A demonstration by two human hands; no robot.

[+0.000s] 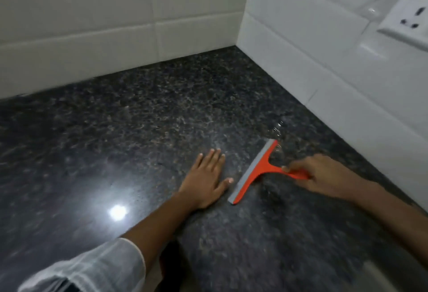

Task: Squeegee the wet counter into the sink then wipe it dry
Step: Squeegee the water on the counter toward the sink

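Observation:
An orange squeegee (257, 171) with a grey rubber blade lies blade-down on the dark speckled granite counter (129, 129). My right hand (322, 175) is closed around its orange handle, to the right of the blade. My left hand (206, 180) rests flat on the counter just left of the blade, fingers stretched and apart, holding nothing. A small puddle of water (275, 129) glistens beyond the blade's far end. No sink or cloth is in view.
White tiled walls meet in a corner (238, 43) behind the counter. A white socket plate (407, 20) sticks out from the right wall at the upper right. A lamp reflection (118, 211) shines on the counter at the near left.

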